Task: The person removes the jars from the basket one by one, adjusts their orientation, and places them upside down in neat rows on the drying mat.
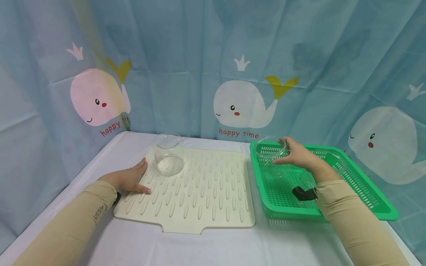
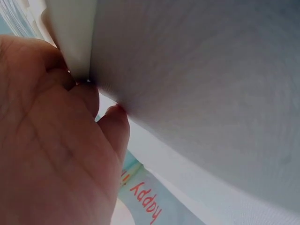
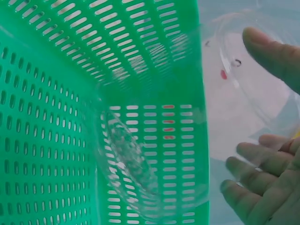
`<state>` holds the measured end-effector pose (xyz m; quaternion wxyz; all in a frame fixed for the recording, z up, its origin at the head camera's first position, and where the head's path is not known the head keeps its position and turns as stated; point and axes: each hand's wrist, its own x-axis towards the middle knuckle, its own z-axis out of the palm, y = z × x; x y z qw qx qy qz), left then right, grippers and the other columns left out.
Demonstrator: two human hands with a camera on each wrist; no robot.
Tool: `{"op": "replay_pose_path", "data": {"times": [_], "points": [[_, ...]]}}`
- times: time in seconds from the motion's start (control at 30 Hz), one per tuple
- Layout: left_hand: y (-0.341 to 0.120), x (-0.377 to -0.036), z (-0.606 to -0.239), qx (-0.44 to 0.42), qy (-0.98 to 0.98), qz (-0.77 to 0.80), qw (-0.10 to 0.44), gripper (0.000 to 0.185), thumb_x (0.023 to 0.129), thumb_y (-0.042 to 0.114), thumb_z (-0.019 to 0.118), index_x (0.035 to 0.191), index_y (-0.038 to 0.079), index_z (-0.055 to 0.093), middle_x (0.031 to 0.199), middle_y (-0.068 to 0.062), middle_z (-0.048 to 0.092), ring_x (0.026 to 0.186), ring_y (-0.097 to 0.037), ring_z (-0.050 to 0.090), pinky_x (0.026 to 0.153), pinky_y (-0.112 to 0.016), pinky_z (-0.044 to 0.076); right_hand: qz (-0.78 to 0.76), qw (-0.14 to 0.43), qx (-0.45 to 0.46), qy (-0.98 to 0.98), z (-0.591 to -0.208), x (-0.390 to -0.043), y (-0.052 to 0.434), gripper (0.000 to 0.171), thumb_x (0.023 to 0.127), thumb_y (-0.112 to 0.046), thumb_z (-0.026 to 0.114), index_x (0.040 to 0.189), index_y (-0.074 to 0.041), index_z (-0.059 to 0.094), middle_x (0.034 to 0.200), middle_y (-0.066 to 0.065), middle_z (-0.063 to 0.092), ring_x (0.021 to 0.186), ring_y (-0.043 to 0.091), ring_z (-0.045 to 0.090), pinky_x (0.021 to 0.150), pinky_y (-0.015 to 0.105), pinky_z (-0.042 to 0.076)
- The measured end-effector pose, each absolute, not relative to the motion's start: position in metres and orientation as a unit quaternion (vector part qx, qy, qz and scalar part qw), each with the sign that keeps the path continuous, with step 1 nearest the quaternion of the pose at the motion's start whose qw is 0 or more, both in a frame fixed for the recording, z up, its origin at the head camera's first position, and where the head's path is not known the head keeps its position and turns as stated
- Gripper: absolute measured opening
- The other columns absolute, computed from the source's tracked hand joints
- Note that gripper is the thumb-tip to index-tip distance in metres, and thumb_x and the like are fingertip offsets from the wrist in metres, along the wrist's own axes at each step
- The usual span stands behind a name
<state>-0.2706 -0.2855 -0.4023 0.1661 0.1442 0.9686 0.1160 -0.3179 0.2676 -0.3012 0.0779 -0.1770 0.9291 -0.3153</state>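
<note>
In the head view, my right hand (image 1: pixel 297 155) grips a clear plastic jar (image 1: pixel 270 157) at the back left of a green slotted basket (image 1: pixel 279 214). The right wrist view shows the thumb and spread fingers on either side of the jar's rim, with its base (image 3: pixel 129 154) low inside the basket. My left hand (image 1: pixel 131 178) rests on the left edge of a cream ridged draining mat (image 1: pixel 199 199). In the left wrist view, its fingertips (image 2: pixel 117 112) reach the white cloth beside the mat's edge. Another clear jar (image 1: pixel 169 157) stands upright on the mat's back left.
More clear ware (image 1: pixel 329 159) lies in the basket, its outline hard to make out behind the right hand. A white cloth (image 1: pixel 229 247) covers the table. Blue curtains (image 1: pixel 186 92) printed with whales hang close behind and at both sides.
</note>
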Motion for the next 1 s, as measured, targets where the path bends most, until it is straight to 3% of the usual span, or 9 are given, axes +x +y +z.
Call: {"op": "replay_pose_path", "data": {"times": [0.5,0.67,0.83,1.0], "points": [[-0.290,-0.270,-0.401,0.128,0.967,0.140,0.168,0.128,0.063,0.068,0.065,0.140,-0.014,0.003,0.147,-0.032,-0.004,0.133,-0.048,0.006,0.107,-0.057,0.013,-0.270,0.034,-0.190,0.943,-0.300,-0.316,0.263,0.105,0.072,-0.044,0.075,0.144,0.001,0.012,0.144,0.022,0.028,0.129,0.042,0.026,0.095,0.058,0.033],[-0.298,-0.270,-0.396,0.129,0.969,0.145,0.152,0.123,0.067,0.065,0.065,0.139,-0.016,0.006,0.145,-0.035,-0.003,0.132,-0.049,0.003,0.106,-0.058,0.010,-0.265,0.020,-0.185,0.946,-0.296,-0.314,0.263,0.103,0.074,-0.041,0.074,0.144,0.001,0.012,0.143,0.023,0.028,0.128,0.043,0.027,0.095,0.059,0.033],[-0.305,-0.266,-0.377,0.121,0.973,0.153,0.126,0.117,0.072,0.061,0.063,0.139,-0.016,0.006,0.145,-0.035,0.001,0.133,-0.049,0.004,0.105,-0.060,0.009,-0.263,0.009,-0.188,0.946,-0.288,-0.311,0.261,0.103,0.074,-0.042,0.074,0.145,-0.001,0.011,0.145,0.021,0.027,0.129,0.043,0.026,0.097,0.058,0.031],[-0.308,-0.257,-0.345,0.120,0.968,0.198,0.098,0.116,0.074,0.064,0.060,0.143,-0.008,0.000,0.148,-0.030,0.001,0.135,-0.046,0.004,0.105,-0.060,0.010,-0.265,-0.026,-0.189,0.945,-0.274,-0.307,0.253,0.105,0.070,-0.044,0.076,0.145,-0.004,0.014,0.144,0.018,0.029,0.130,0.040,0.028,0.098,0.058,0.031]]}}
